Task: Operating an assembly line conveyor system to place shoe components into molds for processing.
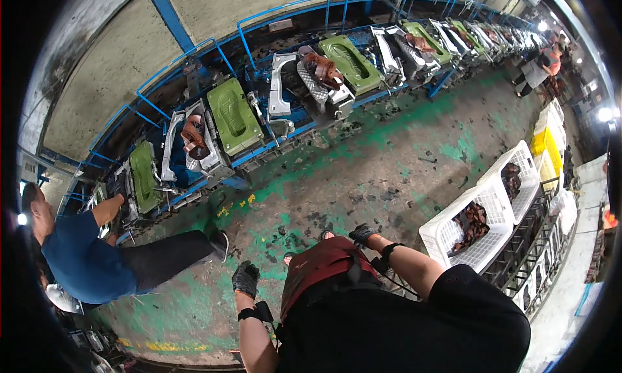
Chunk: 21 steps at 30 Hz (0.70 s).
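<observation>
My left hand, in a dark grey work glove, hangs over the floor left of my red apron. Its fingers look curled in, with nothing visible in them. My right hand, gloved alike, hovers just right of the apron's far end. Its fingers are loosely bent and partly apart, and no object shows in it. Both wrists wear black straps. Neither hand touches the line of machines or the crates. The nearest crate to my right hand is a white plastic basket holding brown pieces.
A long line carries green sole-shaped moulds and metal moulds with brown shoe uppers behind blue rails. A co-worker in a blue shirt leans toward it at left. More crates, one yellow, stand right. Another person stands far right.
</observation>
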### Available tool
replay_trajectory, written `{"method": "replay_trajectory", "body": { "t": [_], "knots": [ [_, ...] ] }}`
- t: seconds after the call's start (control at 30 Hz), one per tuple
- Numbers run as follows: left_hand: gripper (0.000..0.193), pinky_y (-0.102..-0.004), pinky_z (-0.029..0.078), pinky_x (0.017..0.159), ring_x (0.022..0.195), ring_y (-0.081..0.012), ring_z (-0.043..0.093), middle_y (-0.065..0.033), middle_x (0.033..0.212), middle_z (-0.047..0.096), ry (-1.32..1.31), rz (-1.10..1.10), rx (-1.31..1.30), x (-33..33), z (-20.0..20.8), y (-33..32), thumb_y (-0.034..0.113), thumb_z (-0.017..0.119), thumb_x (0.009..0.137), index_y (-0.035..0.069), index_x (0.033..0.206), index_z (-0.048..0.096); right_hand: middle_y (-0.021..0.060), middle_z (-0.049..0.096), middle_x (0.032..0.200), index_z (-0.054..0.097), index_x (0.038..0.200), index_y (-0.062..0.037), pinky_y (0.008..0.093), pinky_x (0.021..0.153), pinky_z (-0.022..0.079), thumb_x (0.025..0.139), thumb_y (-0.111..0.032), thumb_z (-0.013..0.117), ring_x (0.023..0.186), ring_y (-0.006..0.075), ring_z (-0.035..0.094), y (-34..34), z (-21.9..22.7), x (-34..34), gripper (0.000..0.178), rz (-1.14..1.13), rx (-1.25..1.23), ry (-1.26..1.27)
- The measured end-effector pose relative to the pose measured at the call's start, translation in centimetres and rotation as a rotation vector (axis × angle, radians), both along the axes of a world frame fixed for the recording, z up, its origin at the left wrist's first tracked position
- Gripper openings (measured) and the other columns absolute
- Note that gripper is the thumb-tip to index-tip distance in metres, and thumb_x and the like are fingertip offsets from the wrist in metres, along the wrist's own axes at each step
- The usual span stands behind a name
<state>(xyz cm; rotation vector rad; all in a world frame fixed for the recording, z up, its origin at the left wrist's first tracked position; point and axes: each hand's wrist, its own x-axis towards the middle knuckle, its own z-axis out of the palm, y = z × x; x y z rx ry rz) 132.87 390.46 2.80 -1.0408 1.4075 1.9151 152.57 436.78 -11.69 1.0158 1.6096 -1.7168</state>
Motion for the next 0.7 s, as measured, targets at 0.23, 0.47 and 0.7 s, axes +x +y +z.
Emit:
{"method": "replay_trajectory", "body": {
  "t": [0.23, 0.47, 0.7],
  "knots": [
    [0.008, -0.0392, 0.049, 0.066, 0.073, -0.0264, 0.06, -0.0088, 0.079, 0.064, -0.036, 0.021, 0.04, 2.3, -0.9, 2.8, 0.016, 0.067, 0.088, 0.009, 0.09, 0.066, 0.0118, 0.069, 0.067, 0.07, 0.08, -0.0006, 0.0358, 0.047, 0.05, 0.084, -0.028, 0.065, 0.054, 0.0223, 0.066, 2.9, 2.2, 0.3, 0.028, 0.009, 0.037, -0.088],
    [0.006, -0.0361, 0.045, 0.056, 0.064, -0.0218, 0.057, -0.0059, 0.074, 0.06, -0.004, 0.037, 0.1, 2.9, -2.6, 4.7, 0.009, 0.069, 0.086, 0.007, 0.086, 0.064, 0.0125, 0.069, 0.068, 0.07, 0.08, 0.001, 0.0359, 0.044, 0.048, 0.084, -0.025, 0.062, 0.051, 0.023, 0.065, 7.2, -1.4, 2.5, 0.028, 0.084, 0.125, -0.09],
    [0.03, -0.0361, 0.039, 0.056, 0.059, -0.0192, 0.049, -0.0047, 0.07, 0.055, 0.057, 0.058, 0.047, 4.4, -0.9, 9.6, 0.014, 0.064, 0.093, 0.002, 0.12, 0.063, 0.0166, 0.071, 0.074, 0.071, 0.084, 0.0017, 0.0371, 0.054, 0.053, 0.082, -0.034, 0.063, 0.059, 0.0245, 0.068, 11.2, 1.5, 3.0, 0.036, 0.004, 0.05, -0.117]
  ]
}}
